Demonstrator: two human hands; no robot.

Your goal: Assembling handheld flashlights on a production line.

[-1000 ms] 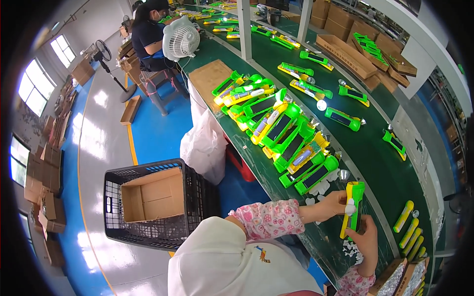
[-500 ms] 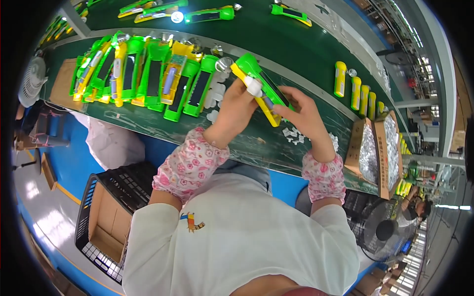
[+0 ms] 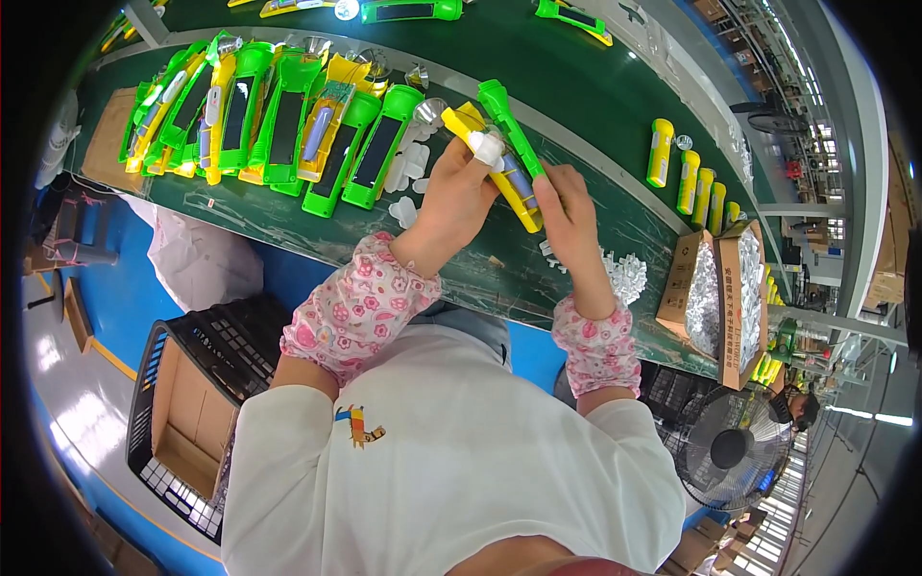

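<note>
My left hand (image 3: pixel 449 200) is closed around the yellow half-shell (image 3: pixel 525 213) of a flashlight, which tilts over the green bench. A purple-grey battery (image 3: pixel 517 180) lies inside that half. At my left thumb is a white plastic piece (image 3: pixel 487 147), over the yellow shell. My right hand (image 3: pixel 569 211) grips the lower end of the green half-shell (image 3: pixel 509 120), seen edge-on and parted from the yellow one. White plastic pieces (image 3: pixel 408 165) lie left of my left hand. Small white parts (image 3: pixel 626 276) are heaped beside my right forearm.
Several green and yellow flashlights (image 3: pixel 285 130) lie in a row at the left. Beyond the bench runs a green conveyor (image 3: pixel 586 86) carrying flashlights. Yellow flashlights (image 3: pixel 690 182) stand at the right, near a cardboard box (image 3: pixel 680 288) of shiny silver pieces. A fan (image 3: pixel 735 446) stands lower right.
The green half-shell has swung up and right, away from the yellow half, uncovering more of the battery. My right hand has shifted slightly left. The whole view has shifted a little.
</note>
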